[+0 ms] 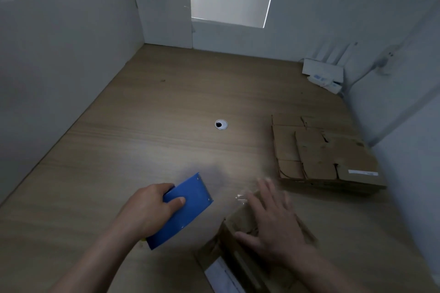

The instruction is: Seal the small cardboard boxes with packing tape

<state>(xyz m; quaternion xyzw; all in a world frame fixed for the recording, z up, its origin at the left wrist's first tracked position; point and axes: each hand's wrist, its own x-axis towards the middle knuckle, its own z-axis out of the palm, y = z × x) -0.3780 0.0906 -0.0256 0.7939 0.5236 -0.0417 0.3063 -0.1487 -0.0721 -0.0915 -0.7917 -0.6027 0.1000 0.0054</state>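
left hand (148, 209) grips blue tape dispenser (190, 211); right hand (273, 223), fingers straight, presses box (240, 219); flattened cardboard stack (321, 150) just beyond.

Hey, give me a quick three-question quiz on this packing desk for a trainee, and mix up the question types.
1. True or false: the left hand grips the blue tape dispenser.
2. Fill in: the flattened cardboard stack lies to the person's ____ of the cable hole.
3. The right hand rests flat on: A) the flattened cardboard stack, B) the small cardboard box, C) the cable hole.
Key: 1 true; 2 right; 3 B.
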